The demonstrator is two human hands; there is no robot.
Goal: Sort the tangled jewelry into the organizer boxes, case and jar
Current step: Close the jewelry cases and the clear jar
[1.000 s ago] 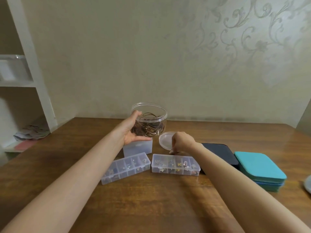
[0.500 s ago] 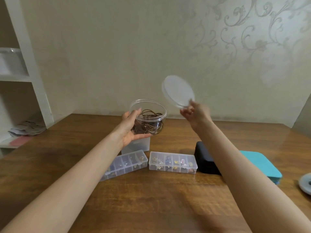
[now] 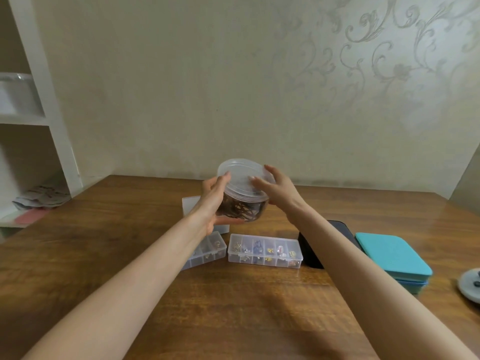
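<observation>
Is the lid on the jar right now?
On: the lid covers the mouth of the jar, with the right hand gripping it and the left hand holding the jar. Sealed or not, cannot tell.

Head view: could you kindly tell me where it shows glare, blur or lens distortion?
Head view: glare sheens the table at right; the shelf upright leans from wide-angle distortion; shelf contents at left are smeared; the jar, its lid and the organizer box read fairly sharp.
</observation>
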